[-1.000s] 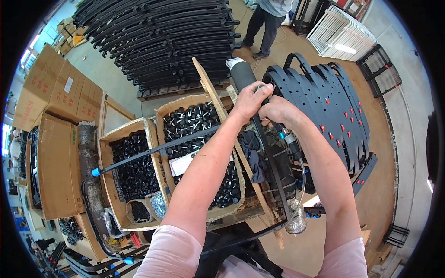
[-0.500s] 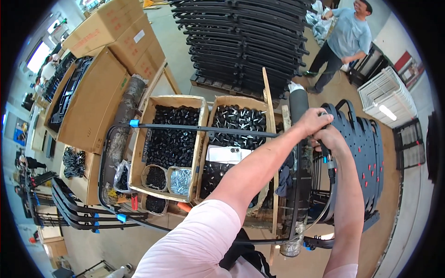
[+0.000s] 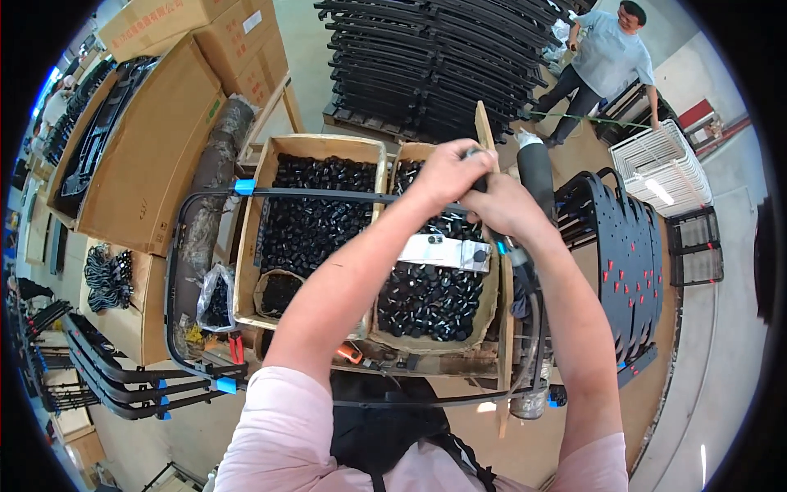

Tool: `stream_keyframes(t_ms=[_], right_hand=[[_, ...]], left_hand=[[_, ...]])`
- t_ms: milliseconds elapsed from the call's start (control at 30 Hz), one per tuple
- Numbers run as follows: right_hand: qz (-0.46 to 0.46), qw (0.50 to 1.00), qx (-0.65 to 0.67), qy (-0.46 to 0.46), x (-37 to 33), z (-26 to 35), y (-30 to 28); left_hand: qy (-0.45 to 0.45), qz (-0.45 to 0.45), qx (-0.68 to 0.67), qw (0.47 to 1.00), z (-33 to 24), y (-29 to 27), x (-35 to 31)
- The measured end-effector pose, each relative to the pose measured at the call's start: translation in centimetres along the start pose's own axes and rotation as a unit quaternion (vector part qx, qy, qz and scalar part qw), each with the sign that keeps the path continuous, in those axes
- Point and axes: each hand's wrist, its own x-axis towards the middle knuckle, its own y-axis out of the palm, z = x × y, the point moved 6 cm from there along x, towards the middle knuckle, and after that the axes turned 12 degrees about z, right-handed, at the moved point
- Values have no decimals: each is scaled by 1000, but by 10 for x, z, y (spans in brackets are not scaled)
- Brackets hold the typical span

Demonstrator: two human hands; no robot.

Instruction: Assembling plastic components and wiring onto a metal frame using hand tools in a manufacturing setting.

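Frame: we have a thin black metal tube frame, bent into a wide rounded loop with blue clips at its corners; its top bar runs across the two wooden crates and its lower bar passes in front of our chest.
Where we hold it: at the loop's upper right corner, over the right-hand crate.
Left hand: closed around the tube end, grip clamped on the frame.
Right hand: closed just beside the left, touching it, also clamped on the frame at the bend.
Handling, as we judge it: stiff and springy rather than soft, light for its span, smooth paint likely slippery; a long loop will swing, so we would hold near a corner, both hands close.
In the crates: heaps of small black caps; a silvery flat piece lies across the right-hand heap.
Right of the crates: black perforated panels standing on edge.
Beyond the crates: stacked black frames, and another person at work.
Left of the crates: cardboard boxes.
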Motion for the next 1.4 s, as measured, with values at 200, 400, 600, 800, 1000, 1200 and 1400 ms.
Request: stream_keyframes(t_ms=[200, 400, 600, 800, 1000, 1200, 1400], right_hand=[[-19, 998, -56, 16, 44, 66, 47], [-13, 995, -66, 76, 47, 89, 65], [-17, 993, -61, 103, 51, 90, 67], [-29, 994, -62, 83, 61, 75, 75], [2, 995, -12, 103, 71, 61, 85], [4, 991, 117, 61, 81, 63, 87], [15, 992, 115, 59, 92, 51, 84]], left_hand=[[-36, -25, 20, 999, -16, -84, -34], [-53, -6, -2, 999, -12, -106, -43], [-40, 6, -4, 999, -7, -114, -39], [-29, 3, 46, 999, -1, -113, -43], [-20, -6, 64, 998, 0, -114, -49], [-28, -2, 43, 999, 5, -114, -48], [-42, 27, 41, 998, -5, -111, -47]])
